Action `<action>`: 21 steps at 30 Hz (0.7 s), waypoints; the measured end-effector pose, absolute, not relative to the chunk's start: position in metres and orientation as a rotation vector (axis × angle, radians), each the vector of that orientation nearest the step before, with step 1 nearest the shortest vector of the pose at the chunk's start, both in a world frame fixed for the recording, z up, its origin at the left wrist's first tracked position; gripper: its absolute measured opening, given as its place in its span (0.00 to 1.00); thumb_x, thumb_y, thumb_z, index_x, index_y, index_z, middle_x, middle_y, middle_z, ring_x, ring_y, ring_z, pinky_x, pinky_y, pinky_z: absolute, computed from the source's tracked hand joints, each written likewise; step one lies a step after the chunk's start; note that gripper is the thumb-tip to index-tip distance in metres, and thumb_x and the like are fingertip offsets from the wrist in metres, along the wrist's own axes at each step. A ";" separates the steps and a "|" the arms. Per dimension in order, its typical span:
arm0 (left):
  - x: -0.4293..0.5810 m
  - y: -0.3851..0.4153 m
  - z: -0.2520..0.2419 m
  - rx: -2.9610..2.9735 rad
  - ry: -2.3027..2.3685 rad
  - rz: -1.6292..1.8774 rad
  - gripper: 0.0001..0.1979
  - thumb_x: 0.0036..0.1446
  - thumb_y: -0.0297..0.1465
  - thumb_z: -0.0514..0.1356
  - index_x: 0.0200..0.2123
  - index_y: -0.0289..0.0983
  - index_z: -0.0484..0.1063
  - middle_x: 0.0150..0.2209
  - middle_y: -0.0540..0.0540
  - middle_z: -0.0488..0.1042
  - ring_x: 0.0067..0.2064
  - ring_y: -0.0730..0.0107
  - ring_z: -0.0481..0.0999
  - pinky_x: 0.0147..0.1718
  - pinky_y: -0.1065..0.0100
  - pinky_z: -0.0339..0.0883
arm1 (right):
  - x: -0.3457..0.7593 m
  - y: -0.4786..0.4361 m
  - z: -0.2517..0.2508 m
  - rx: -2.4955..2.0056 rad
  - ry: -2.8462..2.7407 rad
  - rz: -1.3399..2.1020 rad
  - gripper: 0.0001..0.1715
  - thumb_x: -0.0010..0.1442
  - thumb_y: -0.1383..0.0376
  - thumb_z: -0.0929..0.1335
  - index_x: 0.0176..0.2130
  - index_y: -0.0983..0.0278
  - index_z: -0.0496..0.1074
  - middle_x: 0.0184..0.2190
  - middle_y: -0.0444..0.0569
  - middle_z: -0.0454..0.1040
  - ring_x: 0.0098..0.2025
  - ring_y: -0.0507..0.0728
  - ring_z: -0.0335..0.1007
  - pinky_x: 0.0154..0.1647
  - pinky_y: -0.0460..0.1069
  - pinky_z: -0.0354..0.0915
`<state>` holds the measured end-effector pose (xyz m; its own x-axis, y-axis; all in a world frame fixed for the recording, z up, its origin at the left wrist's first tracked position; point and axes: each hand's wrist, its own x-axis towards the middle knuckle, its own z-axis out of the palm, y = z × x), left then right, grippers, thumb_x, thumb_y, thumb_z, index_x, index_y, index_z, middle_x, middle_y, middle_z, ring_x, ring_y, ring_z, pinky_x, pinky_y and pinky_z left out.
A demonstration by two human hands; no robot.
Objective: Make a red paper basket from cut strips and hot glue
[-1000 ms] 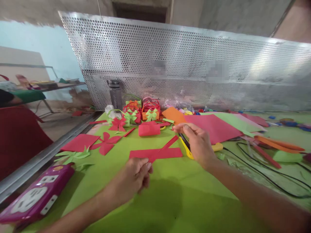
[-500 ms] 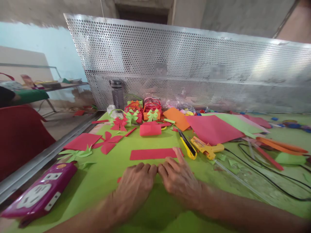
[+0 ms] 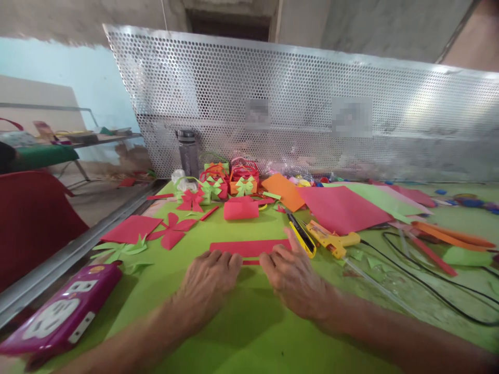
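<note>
A long red paper strip [image 3: 249,246] lies flat on the green table cover [image 3: 241,332]. My left hand [image 3: 210,283] rests at its near edge with curled fingers, fingertips pressed on the paper's left part. At the right part my right hand [image 3: 292,275] is also curled, its thumb pointing up by the strip's end. Between the hands a thin red sliver [image 3: 251,262] shows under the strip. Just right of my right hand lie a yellow utility knife [image 3: 302,236] and a yellow glue gun [image 3: 331,239].
A pink power strip [image 3: 58,311] sits near left. Red paper flowers [image 3: 171,231], small paper baskets [image 3: 230,182], a folded red piece [image 3: 239,209], coloured sheets [image 3: 339,208] and a bottle [image 3: 187,150] lie further back. Black cable [image 3: 429,285] runs at right. A perforated metal screen [image 3: 312,104] closes the far side.
My right hand came back from the knife area to beside my left. Both hands then moved forward onto the near edge of the red strip.
</note>
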<state>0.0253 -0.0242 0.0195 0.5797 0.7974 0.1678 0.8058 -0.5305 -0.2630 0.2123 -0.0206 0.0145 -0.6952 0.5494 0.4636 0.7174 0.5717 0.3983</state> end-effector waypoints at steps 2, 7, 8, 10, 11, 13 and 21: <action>0.020 -0.020 0.026 -2.483 -1.368 -0.032 0.16 0.48 0.14 0.48 0.35 0.33 0.69 0.27 0.42 0.74 0.30 0.58 0.74 0.26 0.64 0.64 | 0.218 -0.016 0.016 -1.111 -2.496 -0.814 0.15 0.49 0.79 0.59 0.28 0.62 0.67 0.18 0.44 0.69 0.25 0.55 0.64 0.63 0.61 0.43; 0.005 -0.010 0.034 -2.407 -1.467 -0.037 0.20 0.48 0.13 0.44 0.37 0.34 0.69 0.25 0.44 0.73 0.29 0.61 0.73 0.26 0.67 0.60 | 0.230 -0.005 0.020 -1.203 -2.430 -0.723 0.16 0.46 0.80 0.61 0.29 0.62 0.68 0.19 0.43 0.70 0.27 0.54 0.66 0.59 0.57 0.49; 0.001 -0.007 0.036 -2.395 -1.489 -0.041 0.21 0.47 0.13 0.44 0.37 0.34 0.69 0.25 0.44 0.73 0.30 0.61 0.73 0.26 0.67 0.59 | 0.232 -0.003 0.022 -1.220 -2.420 -0.693 0.16 0.46 0.80 0.61 0.29 0.62 0.68 0.20 0.43 0.70 0.27 0.53 0.66 0.58 0.57 0.51; -0.007 -0.002 0.040 -2.361 -1.583 -0.062 0.19 0.48 0.14 0.44 0.35 0.34 0.69 0.25 0.43 0.73 0.30 0.59 0.73 0.25 0.67 0.57 | 0.236 0.002 0.026 -1.291 -2.380 -0.518 0.16 0.46 0.80 0.60 0.28 0.62 0.68 0.20 0.44 0.70 0.27 0.53 0.66 0.55 0.56 0.55; -0.010 0.001 0.041 -2.330 -1.666 -0.091 0.18 0.49 0.16 0.44 0.35 0.34 0.69 0.24 0.42 0.73 0.29 0.59 0.73 0.24 0.66 0.57 | 0.237 0.004 0.029 -1.337 -2.346 -0.357 0.15 0.47 0.80 0.59 0.26 0.63 0.68 0.20 0.45 0.70 0.27 0.53 0.66 0.52 0.55 0.57; -0.015 0.006 0.044 -2.290 -1.882 -0.247 0.15 0.54 0.20 0.44 0.35 0.33 0.70 0.24 0.42 0.73 0.27 0.59 0.72 0.25 0.65 0.58 | 0.239 0.009 0.034 -1.407 -2.264 -0.045 0.14 0.52 0.77 0.59 0.23 0.63 0.66 0.18 0.46 0.70 0.26 0.52 0.67 0.47 0.54 0.61; 0.036 -0.012 0.026 -3.541 -1.646 -1.838 0.17 0.56 0.40 0.56 0.42 0.32 0.70 0.28 0.45 0.74 0.32 0.66 0.75 0.34 0.66 0.68 | 0.207 -0.004 0.023 -0.912 -1.585 1.670 0.21 0.54 0.50 0.66 0.30 0.67 0.68 0.19 0.46 0.72 0.22 0.52 0.69 0.26 0.49 0.67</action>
